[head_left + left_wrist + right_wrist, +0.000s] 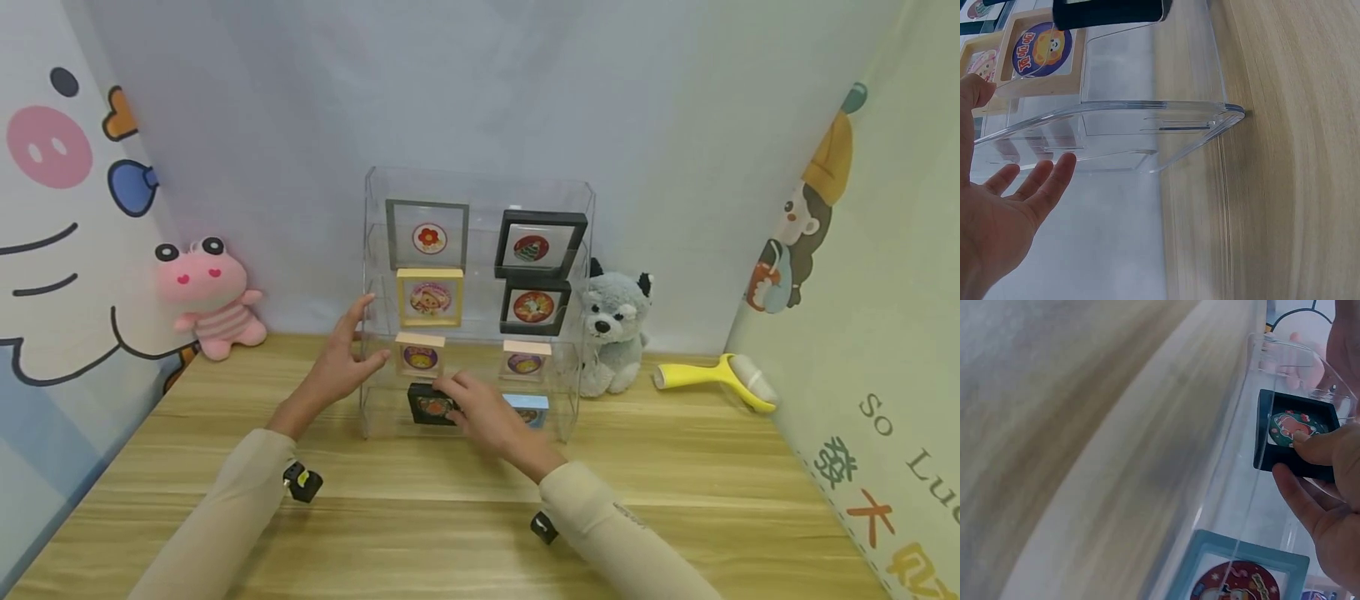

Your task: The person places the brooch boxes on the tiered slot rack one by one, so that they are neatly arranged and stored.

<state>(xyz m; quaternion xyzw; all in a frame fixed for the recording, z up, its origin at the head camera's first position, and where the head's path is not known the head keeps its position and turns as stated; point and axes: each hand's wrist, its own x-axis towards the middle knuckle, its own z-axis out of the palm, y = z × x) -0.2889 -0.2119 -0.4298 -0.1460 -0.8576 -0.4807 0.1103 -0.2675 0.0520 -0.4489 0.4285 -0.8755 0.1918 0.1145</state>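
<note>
A clear acrylic tiered rack point(480, 433) stands on the table, holding small framed badges in two columns. My right hand point(483, 412) is at the bottom tier, pinching a small black display frame point(427, 406). In the right wrist view the thumb lies over its green and red round badge point(1294, 428), with fingers at the frame's edge. My left hand point(341, 362) is at the rack's left side panel point(1116, 106), its fingers outside and its thumb towards the front. Those fingers are extended. Beside the right hand sits a light blue frame point(528, 410), partly hidden by it.
Higher tiers hold wooden frames point(429, 297) and black frames point(542, 244). A pink plush frog point(213, 292) sits left of the rack, a grey plush dog point(615, 333) right of it. Farther right lies a yellow-handled roller point(716, 375). Printed cloth hangs around the table point(420, 533).
</note>
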